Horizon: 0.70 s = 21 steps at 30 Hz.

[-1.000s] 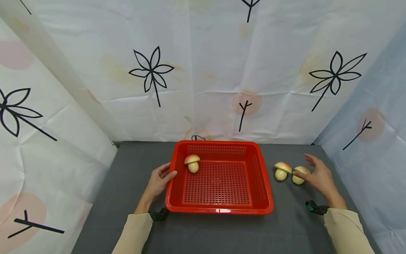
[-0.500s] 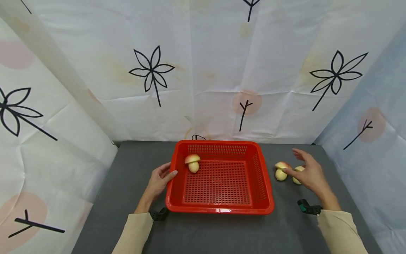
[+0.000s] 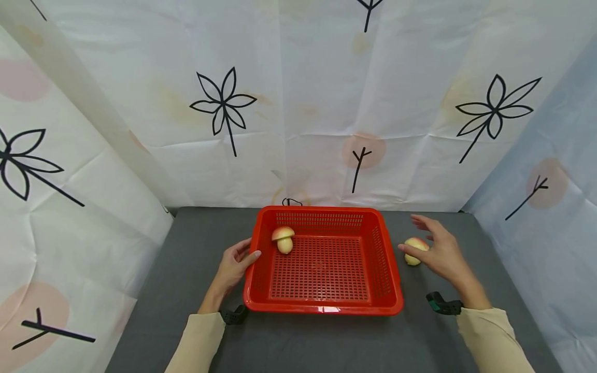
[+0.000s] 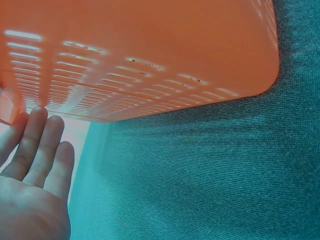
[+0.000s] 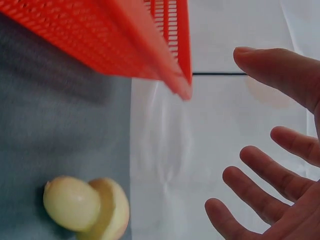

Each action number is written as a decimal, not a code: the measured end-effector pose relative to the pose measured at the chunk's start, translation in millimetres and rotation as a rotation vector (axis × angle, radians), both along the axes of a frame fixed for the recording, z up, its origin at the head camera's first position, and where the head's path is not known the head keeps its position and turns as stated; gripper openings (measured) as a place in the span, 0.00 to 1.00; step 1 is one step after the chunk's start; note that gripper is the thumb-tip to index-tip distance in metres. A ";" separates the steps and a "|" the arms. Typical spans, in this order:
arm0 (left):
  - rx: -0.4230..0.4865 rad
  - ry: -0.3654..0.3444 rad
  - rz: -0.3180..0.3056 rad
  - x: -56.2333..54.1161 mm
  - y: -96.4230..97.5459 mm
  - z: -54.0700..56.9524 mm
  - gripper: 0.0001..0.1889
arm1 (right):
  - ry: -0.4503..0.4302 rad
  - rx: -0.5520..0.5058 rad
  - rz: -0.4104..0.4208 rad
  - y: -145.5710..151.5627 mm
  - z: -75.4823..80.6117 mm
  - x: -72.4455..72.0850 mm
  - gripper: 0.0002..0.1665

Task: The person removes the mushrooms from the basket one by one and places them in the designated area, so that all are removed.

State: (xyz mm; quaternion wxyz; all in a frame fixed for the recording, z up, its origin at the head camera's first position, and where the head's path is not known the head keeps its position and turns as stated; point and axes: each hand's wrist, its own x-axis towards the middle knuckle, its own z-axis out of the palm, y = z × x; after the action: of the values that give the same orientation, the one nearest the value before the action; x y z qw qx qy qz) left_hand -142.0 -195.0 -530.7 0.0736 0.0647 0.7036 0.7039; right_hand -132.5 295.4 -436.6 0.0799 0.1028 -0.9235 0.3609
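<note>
Because the right grip (image 3: 440, 254) hovers, spread and holding nothing, near the red-capped mushroom (image 5: 82, 206) right of the red plastic basket (image 3: 298, 307), a stray brush could send it rolling; the left grip (image 3: 232, 267), pinching the basket's left rim, might jolt the second mushroom (image 3: 283, 239) inside. Below the basket lies a dark grey surface (image 3: 326, 344); leaf-printed white cloth (image 3: 308, 93) hangs behind and beside it.

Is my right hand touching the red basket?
Apart: the right wrist view shows pale cloth between your right hand and the red basket.

Cloth-walled booth (image 3: 322, 77) w/ gry tbl (image 3: 354, 342)
</note>
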 end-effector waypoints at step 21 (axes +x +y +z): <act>-0.008 -0.003 0.009 0.1 0.6 -0.5 0.29 | -0.011 0.016 0.116 -59.6 -1.1 -13.3 0.45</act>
State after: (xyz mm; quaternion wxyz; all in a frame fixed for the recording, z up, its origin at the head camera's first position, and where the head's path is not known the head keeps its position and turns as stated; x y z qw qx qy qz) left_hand -141.9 -194.4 -531.2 0.0715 0.0602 0.7064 0.7016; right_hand -145.8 235.8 -437.7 0.0530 0.1551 -0.9193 0.3579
